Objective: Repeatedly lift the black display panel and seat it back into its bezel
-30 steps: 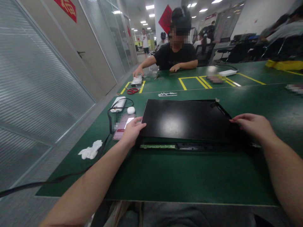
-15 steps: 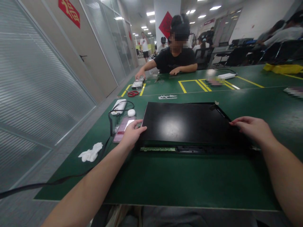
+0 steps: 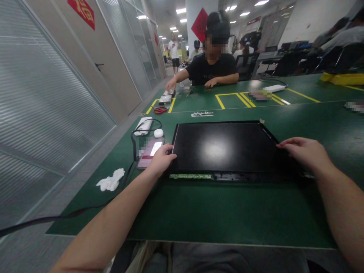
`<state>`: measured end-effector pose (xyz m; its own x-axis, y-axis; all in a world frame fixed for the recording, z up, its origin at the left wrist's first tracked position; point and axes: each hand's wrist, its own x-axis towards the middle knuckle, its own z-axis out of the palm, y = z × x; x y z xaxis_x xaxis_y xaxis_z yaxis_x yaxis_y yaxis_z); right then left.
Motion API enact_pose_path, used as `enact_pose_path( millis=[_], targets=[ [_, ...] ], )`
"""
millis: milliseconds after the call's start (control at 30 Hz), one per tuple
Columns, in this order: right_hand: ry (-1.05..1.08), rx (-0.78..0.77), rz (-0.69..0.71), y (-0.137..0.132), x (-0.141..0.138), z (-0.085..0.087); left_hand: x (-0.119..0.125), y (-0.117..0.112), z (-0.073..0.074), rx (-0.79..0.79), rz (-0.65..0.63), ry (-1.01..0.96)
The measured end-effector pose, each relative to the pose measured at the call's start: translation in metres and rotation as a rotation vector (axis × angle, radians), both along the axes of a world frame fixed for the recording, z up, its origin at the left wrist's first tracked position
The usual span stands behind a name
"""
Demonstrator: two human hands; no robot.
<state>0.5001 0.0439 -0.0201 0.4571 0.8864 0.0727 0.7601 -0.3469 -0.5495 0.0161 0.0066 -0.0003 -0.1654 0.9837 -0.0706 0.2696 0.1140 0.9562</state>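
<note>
A black screen panel [image 3: 218, 148] lies face up in a shallow black frame [image 3: 218, 122] in front of me. Along the near side, a narrow green circuit board [image 3: 190, 176] shows at the left. My left hand [image 3: 162, 158] grips the left edge, thumb on top; its fingertips are partly hidden. At the opposite edge, my right hand [image 3: 305, 152] pinches the right side between thumb and fingers. Whether each hand holds only the panel or the frame too is hard to see.
Left of the panel are a phone [image 3: 150, 152], a white earbud case [image 3: 158, 133], a white power bank [image 3: 143, 126], a black cable [image 3: 85, 209] and crumpled tissue [image 3: 111, 180]. Red-handled scissors [image 3: 160, 110] lie farther back. Across the green table [image 3: 216, 216] sits a person [image 3: 213, 68].
The panel has shifted within the frame and sits lower and more squarely, with the frame's far and left rims now showing. Both hands keep their hold at the sides.
</note>
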Motion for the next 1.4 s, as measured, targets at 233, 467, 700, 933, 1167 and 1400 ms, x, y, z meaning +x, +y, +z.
enact_pose_path(
  millis=[233,467,700,933,1167,1400],
  targets=[
    [-0.026,-0.015,-0.007,0.001,0.003,0.0,-0.003,0.003,-0.006,0.008,0.01,0.075],
    [-0.008,-0.002,-0.005,0.002,0.005,-0.003,-0.009,0.007,-0.015,0.02,-0.006,0.191],
    [-0.001,-0.021,-0.005,-0.002,-0.001,0.004,-0.014,0.004,-0.015,0.054,-0.064,0.326],
    [0.022,-0.028,-0.02,-0.005,-0.008,0.011,-0.016,0.005,-0.012,0.072,-0.099,0.409],
    [0.0,-0.025,-0.02,-0.007,-0.016,0.018,-0.014,0.004,-0.008,0.083,-0.118,0.42],
    [0.044,-0.024,-0.025,-0.007,-0.016,0.015,-0.014,-0.003,-0.002,0.128,-0.246,0.439]
  ],
)
